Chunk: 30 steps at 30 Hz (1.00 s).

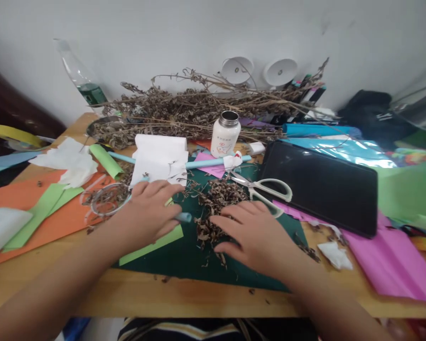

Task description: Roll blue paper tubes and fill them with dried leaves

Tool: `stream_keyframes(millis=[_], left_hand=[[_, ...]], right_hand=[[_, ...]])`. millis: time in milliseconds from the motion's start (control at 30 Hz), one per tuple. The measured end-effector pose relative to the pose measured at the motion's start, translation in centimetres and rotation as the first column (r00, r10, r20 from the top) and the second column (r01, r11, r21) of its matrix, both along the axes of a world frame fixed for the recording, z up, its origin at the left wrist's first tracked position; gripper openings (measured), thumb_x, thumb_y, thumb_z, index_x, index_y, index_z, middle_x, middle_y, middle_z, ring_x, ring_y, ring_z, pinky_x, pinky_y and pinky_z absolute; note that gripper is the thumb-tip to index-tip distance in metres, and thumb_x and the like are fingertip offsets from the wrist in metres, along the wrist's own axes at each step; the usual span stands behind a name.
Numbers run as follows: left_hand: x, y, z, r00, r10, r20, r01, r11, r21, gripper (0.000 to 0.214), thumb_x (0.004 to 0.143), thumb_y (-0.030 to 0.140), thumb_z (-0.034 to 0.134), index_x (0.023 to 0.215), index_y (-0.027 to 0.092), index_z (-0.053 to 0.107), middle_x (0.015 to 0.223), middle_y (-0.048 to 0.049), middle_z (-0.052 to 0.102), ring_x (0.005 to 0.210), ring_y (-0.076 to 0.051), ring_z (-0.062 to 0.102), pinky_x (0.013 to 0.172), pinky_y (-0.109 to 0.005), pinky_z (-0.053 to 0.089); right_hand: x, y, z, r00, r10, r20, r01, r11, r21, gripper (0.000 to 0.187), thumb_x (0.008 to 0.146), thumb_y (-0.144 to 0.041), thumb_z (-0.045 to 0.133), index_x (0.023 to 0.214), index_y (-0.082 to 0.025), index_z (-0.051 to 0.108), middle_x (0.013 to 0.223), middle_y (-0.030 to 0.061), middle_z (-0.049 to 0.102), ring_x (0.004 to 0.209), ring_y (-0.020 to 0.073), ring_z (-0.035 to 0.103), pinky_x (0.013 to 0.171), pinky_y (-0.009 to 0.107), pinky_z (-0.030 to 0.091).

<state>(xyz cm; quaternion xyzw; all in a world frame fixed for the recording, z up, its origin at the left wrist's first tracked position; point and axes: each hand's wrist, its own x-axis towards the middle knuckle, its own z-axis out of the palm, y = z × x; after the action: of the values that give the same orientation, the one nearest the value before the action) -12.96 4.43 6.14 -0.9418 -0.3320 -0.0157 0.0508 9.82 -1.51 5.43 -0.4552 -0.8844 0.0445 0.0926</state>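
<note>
My left hand is open, palm down with fingers stretched, just in front of a white paper roll. The end of a light blue tube pokes out beside its thumb. Below that hand lies a light green paper strip. My right hand is open over a heap of dried leaves, its fingers apart and the fingertips at the leaves. Whether it pinches any leaf is hard to see. Both hands are above a dark green mat. White-handled scissors lie spread beyond my right hand.
A white bottle without a lid stands behind the leaves. Dried stems pile along the wall. A black tablet lies to the right, above pink paper. Left are orange paper and a tape roll.
</note>
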Motion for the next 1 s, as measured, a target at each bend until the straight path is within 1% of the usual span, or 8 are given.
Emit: stream_keyframes(millis=[100,200,267,433,533,633,867,1000], left_hand=[[1.0,0.5,0.7,0.963,0.152,0.224,-0.094,0.964,-0.249,0.01,0.073,0.028,0.048,0.077,0.019,0.05,0.096,-0.006,0.058,0.089,-0.024,0.05,0.075,-0.041,0.036],[2.6,-0.1,0.6,0.755,0.388,0.529,-0.08,0.855,-0.513,0.006,0.073,0.015,0.04,0.077,0.019,0.042,0.074,0.0,0.057,0.072,-0.015,0.053,0.066,-0.029,0.041],[3.8,-0.8,0.2,0.639,0.426,0.641,0.02,0.824,-0.567,0.011,0.072,0.008,0.036,0.072,0.019,0.038,0.066,0.0024,0.051,0.064,-0.011,0.05,0.061,-0.025,0.041],[5.7,-1.4,-1.1,0.769,0.205,0.606,0.103,0.895,-0.433,0.003,0.074,0.018,0.046,0.077,0.018,0.048,0.072,-0.0002,0.051,0.068,-0.012,0.048,0.063,-0.025,0.039],[5.7,-1.0,-2.4,0.754,0.164,0.637,0.083,0.937,-0.339,0.032,0.07,0.036,0.057,0.095,0.017,0.049,0.08,-0.0024,0.051,0.073,-0.015,0.049,0.066,-0.027,0.04],[5.5,-0.7,-3.3,0.72,0.167,0.674,0.089,0.94,-0.328,0.045,0.069,0.042,0.057,0.105,0.018,0.046,0.085,-0.0038,0.052,0.076,-0.016,0.05,0.066,-0.026,0.041],[6.0,-0.9,-3.6,0.682,0.189,0.706,0.006,0.965,-0.264,0.022,0.074,0.026,0.055,0.094,0.018,0.052,0.079,-0.0028,0.054,0.072,-0.014,0.051,0.063,-0.025,0.042],[5.6,-1.9,-2.7,0.586,0.152,0.796,0.06,0.971,-0.23,0.012,0.074,0.019,0.055,0.086,0.019,0.055,0.068,-0.0005,0.054,0.064,-0.012,0.05,0.058,-0.024,0.041]], right_hand=[[-1.9,0.8,-0.5,0.992,0.11,0.068,-0.111,0.994,0.012,0.022,0.075,-0.036,0.052,0.089,-0.021,0.056,0.08,0.0047,0.059,0.077,0.0211,0.048,0.065,0.033,0.03],[-2.0,1.5,-1.5,0.986,0.163,0.047,-0.164,0.986,0.011,0.011,0.078,-0.02,0.046,0.079,-0.019,0.058,0.073,0.0032,0.059,0.072,0.0179,0.048,0.063,0.031,0.029],[-1.1,2.0,-1.9,0.988,0.137,-0.077,-0.139,0.99,-0.024,0.014,0.079,-0.021,0.045,0.081,-0.019,0.058,0.075,0.0027,0.061,0.072,0.0168,0.05,0.064,0.03,0.032],[1.6,2.6,-2.0,0.851,0.009,-0.525,-0.044,0.998,-0.053,0.014,0.08,-0.022,0.045,0.078,-0.016,0.058,0.072,0.0033,0.061,0.07,0.0133,0.052,0.064,0.024,0.039],[2.2,2.6,-1.8,0.792,-0.001,-0.611,-0.035,0.998,-0.046,0.019,0.081,-0.022,0.043,0.071,-0.015,0.058,0.066,0.0028,0.058,0.064,0.0118,0.051,0.06,0.023,0.039],[2.3,2.7,-1.7,0.784,-0.017,-0.621,-0.03,0.997,-0.065,0.022,0.082,-0.022,0.04,0.071,-0.015,0.058,0.065,0.0034,0.058,0.063,0.0118,0.051,0.058,0.023,0.039],[2.3,2.8,-2.2,0.854,-0.051,-0.517,0.027,0.998,-0.054,0.024,0.083,-0.022,0.036,0.087,-0.016,0.06,0.085,0.0056,0.063,0.08,0.0161,0.054,0.073,0.029,0.04],[2.3,2.8,-2.4,0.927,-0.148,-0.344,0.152,0.988,-0.017,0.028,0.082,-0.028,0.039,0.1,-0.016,0.057,0.091,0.0072,0.061,0.084,0.0205,0.053,0.074,0.035,0.039]])
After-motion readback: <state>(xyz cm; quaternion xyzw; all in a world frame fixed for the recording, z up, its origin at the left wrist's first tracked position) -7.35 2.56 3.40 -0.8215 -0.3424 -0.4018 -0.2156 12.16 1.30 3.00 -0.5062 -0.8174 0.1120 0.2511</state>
